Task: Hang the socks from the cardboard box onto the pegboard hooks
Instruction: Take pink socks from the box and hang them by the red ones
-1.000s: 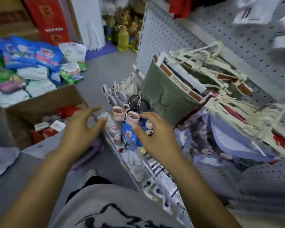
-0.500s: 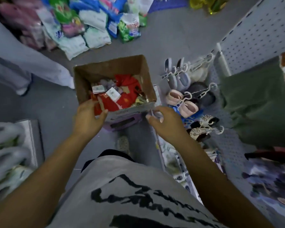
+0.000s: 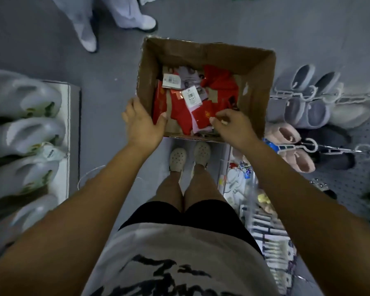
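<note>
**Hands at the box, a pair not yet picked**

Left hand (image 3: pixel 144 122) grips the near-left corner of the cardboard box (image 3: pixel 263 82), thumb inside the wall and fingers wrapped outside. The right hand (image 3: pixel 233 127) reaches over the near edge, at about 5 o'clock within the box. Its fingers are curled and their tips are down at the pile, but whether they have closed on a pair I cannot tell. The two hands are apart, one at each near corner.

The socks (image 3: pixel 218 86) all lie inside the box, which sits on the floor (image 3: pixel 51 50) at 12 o'clock from the person's feet. They are mostly red, loosely heaped, with white card tags (image 3: pixel 192 97) on top towards 10 o'clock. The pegboard (image 3: pixel 338 180) is off at 3 o'clock, its hooks (image 3: pixel 340 149) carrying slippers (image 3: pixel 308 107).

The step looks like picking one pair from the heap. To do it well:

- Keep the left hand's hold on the corner so the box does not slide.
- Take a single pair by its card header, not by the fabric, so neighbouring pairs do not come up with it.
- Lift straight up, clear of the wall.
- Turn the header's hole towards 3 o'clock before swinging over to a hook with room on it.
</note>
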A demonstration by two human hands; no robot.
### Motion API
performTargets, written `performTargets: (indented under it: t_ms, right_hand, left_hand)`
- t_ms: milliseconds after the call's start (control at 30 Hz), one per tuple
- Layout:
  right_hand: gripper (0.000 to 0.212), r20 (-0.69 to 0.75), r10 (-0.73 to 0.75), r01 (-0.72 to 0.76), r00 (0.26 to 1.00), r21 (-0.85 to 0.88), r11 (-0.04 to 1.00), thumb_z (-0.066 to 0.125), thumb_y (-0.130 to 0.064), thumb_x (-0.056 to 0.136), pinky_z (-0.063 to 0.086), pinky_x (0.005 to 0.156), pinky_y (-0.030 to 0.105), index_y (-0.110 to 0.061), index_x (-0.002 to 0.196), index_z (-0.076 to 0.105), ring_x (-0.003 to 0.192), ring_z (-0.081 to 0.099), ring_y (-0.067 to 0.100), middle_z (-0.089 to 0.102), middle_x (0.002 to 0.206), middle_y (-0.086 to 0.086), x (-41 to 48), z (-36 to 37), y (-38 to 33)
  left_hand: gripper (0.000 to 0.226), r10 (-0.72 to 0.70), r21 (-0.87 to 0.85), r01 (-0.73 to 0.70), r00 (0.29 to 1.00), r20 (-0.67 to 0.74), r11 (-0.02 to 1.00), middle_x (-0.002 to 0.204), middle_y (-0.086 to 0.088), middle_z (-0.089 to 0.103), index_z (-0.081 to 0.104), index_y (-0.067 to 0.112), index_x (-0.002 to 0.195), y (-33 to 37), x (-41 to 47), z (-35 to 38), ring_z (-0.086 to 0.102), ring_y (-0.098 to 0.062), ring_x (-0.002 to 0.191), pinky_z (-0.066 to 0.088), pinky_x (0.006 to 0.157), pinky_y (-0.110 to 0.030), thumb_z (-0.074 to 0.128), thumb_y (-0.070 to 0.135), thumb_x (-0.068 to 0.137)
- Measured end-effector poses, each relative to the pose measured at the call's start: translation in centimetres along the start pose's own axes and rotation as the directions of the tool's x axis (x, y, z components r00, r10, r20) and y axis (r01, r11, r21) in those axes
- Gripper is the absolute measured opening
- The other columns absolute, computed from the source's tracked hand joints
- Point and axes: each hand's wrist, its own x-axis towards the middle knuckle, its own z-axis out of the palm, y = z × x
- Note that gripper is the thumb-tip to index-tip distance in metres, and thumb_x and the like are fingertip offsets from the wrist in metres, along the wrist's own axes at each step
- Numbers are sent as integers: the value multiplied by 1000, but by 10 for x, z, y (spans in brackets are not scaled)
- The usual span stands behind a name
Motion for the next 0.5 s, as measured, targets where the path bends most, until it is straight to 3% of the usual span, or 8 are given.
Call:
performTargets:
  t_ms: [133, 233, 300, 400, 500]
  right_hand:
    - [42, 128, 60, -62, 990, 6, 998, 64, -39, 95, 48, 105, 39, -11, 126, 63, 117, 61, 22, 67, 125, 6, 68, 18, 0]
    - [34, 138, 63, -61, 988, -19, 998, 61, -35, 97, 45, 97, 29, -14, 124, 65, 113, 59, 18, 65, 123, -1, 115, 32, 1]
    - [32, 104, 70, -69, 992, -10, 998, 63, -35, 95, 48, 91, 29, -15, 119, 66, 108, 62, 20, 67, 119, 3, 145, 43, 0]
    - [48, 103, 140, -143, 985, 16, 990, 66, -43, 91, 50, 91, 33, -10, 125, 62, 105, 62, 21, 66, 116, 5, 181, 61, 1]
    - [92, 45, 197, -198, 979, 25, 980, 65, -72, 69, 49, 102, 42, -6, 133, 55, 119, 57, 27, 56, 131, 10, 206, 78, 5]
  left_hand:
    - [82, -140, -160, 120, 983, -121, 980, 150, -21, 39, 32, -2, 149, -5, 16, 19, 34, -36, 139, 32, 116, -48, 61, 48, 92]
    - [84, -230, -273, 181, 960, -159, 945, 146, -14, 50, 37, 6, 149, -13, 25, 34, 45, -30, 137, 39, 114, -51, 51, 62, 88]
    - [78, -249, -244, 198, 947, -201, 949, 145, -13, 51, 38, 8, 149, -13, 27, 42, 47, -30, 136, 40, 113, -52, 52, 58, 91]
    - [74, -226, -118, 202, 937, -265, 972, 147, -14, 46, 32, 6, 153, -12, 27, 49, 41, -30, 136, 34, 111, -48, 56, 48, 97]
    - [75, -210, -52, 204, 937, -280, 978, 144, -12, 46, 31, 6, 153, -12, 29, 53, 41, -29, 133, 35, 106, -49, 56, 48, 97]
